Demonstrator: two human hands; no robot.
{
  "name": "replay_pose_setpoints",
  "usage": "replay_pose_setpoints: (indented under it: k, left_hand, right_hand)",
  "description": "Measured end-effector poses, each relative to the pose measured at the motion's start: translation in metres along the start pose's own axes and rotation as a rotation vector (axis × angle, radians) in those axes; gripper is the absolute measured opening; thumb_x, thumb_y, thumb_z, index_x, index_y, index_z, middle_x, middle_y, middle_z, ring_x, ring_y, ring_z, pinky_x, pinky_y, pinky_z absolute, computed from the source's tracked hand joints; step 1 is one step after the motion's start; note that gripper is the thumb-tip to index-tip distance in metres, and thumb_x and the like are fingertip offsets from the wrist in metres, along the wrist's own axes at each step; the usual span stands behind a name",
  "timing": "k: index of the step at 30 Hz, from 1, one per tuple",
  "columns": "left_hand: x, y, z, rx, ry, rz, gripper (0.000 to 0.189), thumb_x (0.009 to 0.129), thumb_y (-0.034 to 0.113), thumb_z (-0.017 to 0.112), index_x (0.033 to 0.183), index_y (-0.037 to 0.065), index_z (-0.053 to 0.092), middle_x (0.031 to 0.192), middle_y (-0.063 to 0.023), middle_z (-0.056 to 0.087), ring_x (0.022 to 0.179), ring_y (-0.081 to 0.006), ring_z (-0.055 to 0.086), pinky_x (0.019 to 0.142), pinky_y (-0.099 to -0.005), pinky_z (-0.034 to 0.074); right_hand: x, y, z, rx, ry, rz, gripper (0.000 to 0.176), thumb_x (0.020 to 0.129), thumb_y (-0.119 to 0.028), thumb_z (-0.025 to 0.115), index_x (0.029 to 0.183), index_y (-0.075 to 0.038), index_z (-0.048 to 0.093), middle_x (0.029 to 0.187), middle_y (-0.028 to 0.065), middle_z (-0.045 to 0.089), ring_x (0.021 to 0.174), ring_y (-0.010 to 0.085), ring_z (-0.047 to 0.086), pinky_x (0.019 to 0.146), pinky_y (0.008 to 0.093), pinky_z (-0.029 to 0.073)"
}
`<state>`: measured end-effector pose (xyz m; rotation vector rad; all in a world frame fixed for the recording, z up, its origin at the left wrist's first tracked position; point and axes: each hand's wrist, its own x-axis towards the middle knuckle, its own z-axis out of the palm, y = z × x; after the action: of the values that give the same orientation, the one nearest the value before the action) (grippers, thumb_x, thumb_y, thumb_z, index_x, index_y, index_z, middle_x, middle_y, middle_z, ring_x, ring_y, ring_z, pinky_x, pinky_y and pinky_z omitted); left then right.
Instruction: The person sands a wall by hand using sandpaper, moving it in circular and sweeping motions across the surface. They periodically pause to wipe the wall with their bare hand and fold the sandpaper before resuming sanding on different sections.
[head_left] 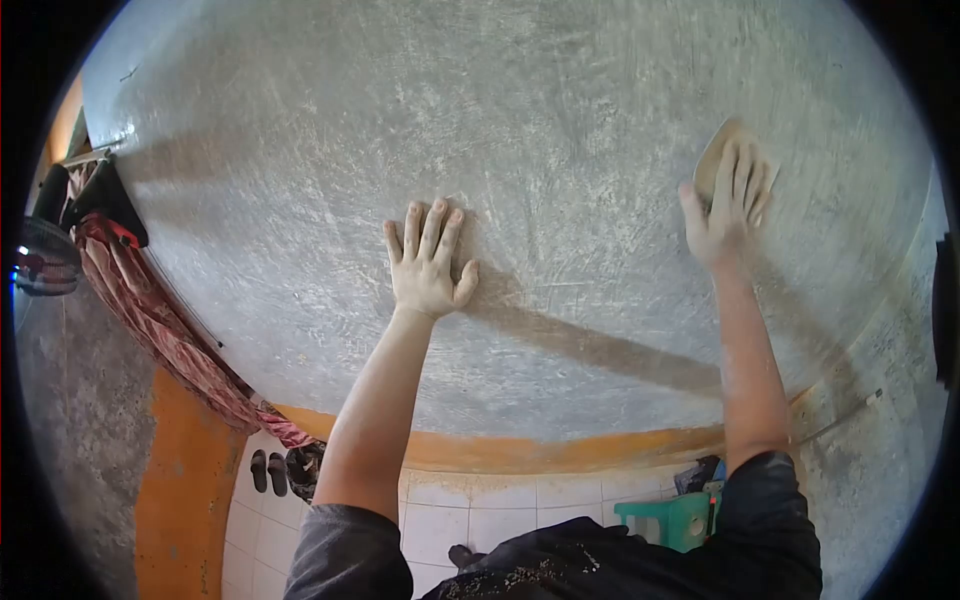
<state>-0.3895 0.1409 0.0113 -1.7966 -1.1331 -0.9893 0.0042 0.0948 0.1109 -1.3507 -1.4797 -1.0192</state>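
A grey, scuffed wall (570, 200) fills most of the head view. My left hand (428, 268) lies flat against it, fingers spread, with nothing in it. Higher up and to the right, my right hand (722, 215) presses a pale tan piece of sandpaper (712, 165) to the wall. Its fingers lie over the sheet, which sticks out at the upper left and right of them. The side of the sheet against the wall is hidden. Pale dust coats both hands.
A green plastic stool (680, 522) stands low at the right, a dark bag (697, 475) beside it. At the left are a gathered red curtain (165, 330), a fan (48, 257) and sandals (268, 472) on the white tiled floor (500, 492). An orange band (520, 453) edges the wall's foot.
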Motion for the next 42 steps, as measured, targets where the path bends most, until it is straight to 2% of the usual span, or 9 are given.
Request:
replay_pose_setpoints:
  k: [7,15,21,24,28,32,36,39,42]
  left_hand:
    - [-0.072,0.008,0.03,-0.064,0.039,0.018,0.079,0.087,0.051,0.049,0.152,0.01,0.03,0.161,-0.0118,0.02,0.151,-0.0336,-0.003,0.117,-0.0608,-0.011]
    - [-0.111,-0.006,0.025,-0.137,-0.24,0.078,0.085,0.083,0.047,0.057,0.154,0.012,0.025,0.163,-0.0126,0.008,0.149,-0.0385,-0.013,0.112,-0.0645,-0.016]
    - [-0.117,0.006,0.024,-0.305,-0.327,0.009,0.091,0.083,0.042,0.059,0.156,0.012,0.015,0.163,-0.0132,0.004,0.148,-0.0401,-0.014,0.11,-0.0665,-0.018]
    - [-0.118,0.005,0.011,-0.312,-0.501,-0.022,0.092,0.083,0.043,0.058,0.157,0.012,0.012,0.163,-0.0128,0.003,0.148,-0.0414,-0.013,0.111,-0.0675,-0.015]
    - [-0.108,0.004,-0.005,-0.274,-0.781,-0.083,0.092,0.085,0.045,0.056,0.157,0.013,0.007,0.163,-0.0141,0.002,0.147,-0.044,-0.014,0.11,-0.0688,-0.014]
    - [-0.108,0.019,-0.002,-0.278,-0.842,-0.188,0.099,0.085,0.047,0.057,0.157,0.012,-0.002,0.163,-0.0159,-0.007,0.144,-0.0478,-0.022,0.107,-0.0694,-0.019]
    - [-0.137,0.032,0.031,-0.258,-0.496,-0.168,0.111,0.083,0.052,0.06,0.155,0.009,-0.013,0.16,-0.0171,-0.022,0.136,-0.049,-0.037,0.101,-0.0701,-0.026]
    - [-0.141,0.035,0.032,-0.279,-0.498,-0.189,0.114,0.083,0.054,0.061,0.154,0.005,-0.014,0.158,-0.0212,-0.025,0.135,-0.0514,-0.037,0.099,-0.0711,-0.026]
    - [-0.145,0.031,0.031,-0.198,-0.502,-0.119,0.117,0.082,0.054,0.062,0.152,0.001,-0.015,0.155,-0.0272,-0.027,0.133,-0.0533,-0.038,0.097,-0.0716,-0.027]
  right_hand:
    - [-0.073,-0.168,0.033,0.168,-0.292,-0.105,0.081,0.096,-0.054,0.038,0.157,-0.011,0.006,0.162,0.0139,-0.004,0.146,0.0422,-0.011,0.116,0.0606,-0.008]
    - [-0.141,-0.139,0.044,0.551,-0.134,0.773,0.089,0.099,-0.057,0.034,0.153,-0.002,-0.011,0.16,0.0162,-0.023,0.147,0.0315,-0.022,0.119,0.0495,-0.009]
    - [-0.108,-0.221,0.054,0.294,-0.326,0.202,0.09,0.098,-0.064,0.029,0.154,-0.003,-0.006,0.16,0.0174,-0.023,0.146,0.0339,-0.025,0.118,0.0463,-0.014]
    - [-0.19,-0.246,0.063,0.274,-0.365,0.308,0.083,0.1,-0.059,0.028,0.153,0.001,0.007,0.159,0.0236,0.004,0.148,0.038,0.005,0.121,0.0478,0.001]
    - [-0.173,-0.18,0.065,0.916,0.157,1.28,0.055,0.102,-0.037,0.032,0.136,0.006,0.03,0.118,0.0167,0.033,0.104,0.0194,0.042,0.112,0.0453,0.033]
    - [-0.077,-0.203,0.039,0.816,0.219,0.814,0.069,0.103,-0.04,0.033,0.151,0.005,0.013,0.156,0.0271,0.012,0.147,0.0347,0.013,0.12,0.0469,0.017]
    - [-0.123,-0.237,0.062,0.274,-0.213,0.12,0.083,0.098,-0.064,0.008,0.154,-0.003,-0.002,0.161,0.017,-0.016,0.147,0.0371,-0.018,0.117,0.0569,-0.012]
    - [-0.217,-0.211,0.087,0.197,-0.305,0.002,0.089,0.095,-0.069,0.006,0.154,-0.003,-0.007,0.16,0.0164,-0.02,0.147,0.0321,-0.019,0.115,0.0542,-0.018]
    - [-0.206,-0.154,0.084,0.558,-0.08,0.631,0.085,0.097,-0.067,0.014,0.156,-0.008,0.0,0.162,0.0163,-0.014,0.148,0.0302,-0.018,0.114,0.0513,-0.022]
